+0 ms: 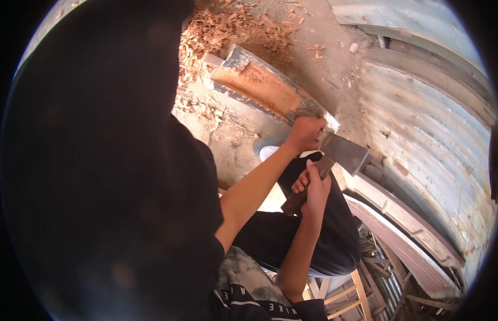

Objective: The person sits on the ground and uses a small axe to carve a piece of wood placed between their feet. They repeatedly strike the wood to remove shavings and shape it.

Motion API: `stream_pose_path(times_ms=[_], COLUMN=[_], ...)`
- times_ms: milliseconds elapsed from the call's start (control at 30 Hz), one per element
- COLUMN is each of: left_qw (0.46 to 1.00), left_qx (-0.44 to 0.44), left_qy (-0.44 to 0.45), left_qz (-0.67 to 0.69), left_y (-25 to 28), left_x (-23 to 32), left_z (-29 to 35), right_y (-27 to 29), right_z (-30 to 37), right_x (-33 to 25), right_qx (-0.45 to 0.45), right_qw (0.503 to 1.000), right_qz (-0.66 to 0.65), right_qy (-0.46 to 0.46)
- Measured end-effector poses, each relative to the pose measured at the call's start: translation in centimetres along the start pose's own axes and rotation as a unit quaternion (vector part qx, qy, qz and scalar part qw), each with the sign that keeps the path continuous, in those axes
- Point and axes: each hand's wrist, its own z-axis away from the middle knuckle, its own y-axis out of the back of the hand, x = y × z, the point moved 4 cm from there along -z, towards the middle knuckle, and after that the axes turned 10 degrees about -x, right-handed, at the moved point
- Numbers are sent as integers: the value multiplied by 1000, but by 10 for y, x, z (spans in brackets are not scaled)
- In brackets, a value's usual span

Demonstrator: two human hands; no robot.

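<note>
A dark, blurred shape fills the left of the view and hides the ground there. Right of it, wood shavings [227, 27] lie on the dirt floor [235, 144]. A wooden block [259, 88], its upper face hewn raw and orange, lies slanted on that floor. The left hand [304, 132] wraps its fingers around the block's near end, just beside the hatchet [342, 152]. The right hand [315, 188] grips the hatchet handle with fingers closed. A glancing stroke could catch the steadying hand or the dark-trousered knee [313, 230] below.
</note>
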Motion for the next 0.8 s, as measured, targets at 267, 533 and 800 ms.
stream_pose_path(times_ms=[267,533,800], left_qw=[998,998,997], left_qx=[35,-31,-60], left_qy=[-14,-9,4], left_qz=[-55,-55,-46], left_y=[3,17,1], left_x=[-7,0,0], left_z=[5,-14,-22], right_y=[49,193,209], right_z=[57,115,-22], right_x=[-72,-183,-104], right_qx=[-43,-135,-151], right_qw=[999,944,939], right_qz=[28,132,48], right_qy=[-9,270,306])
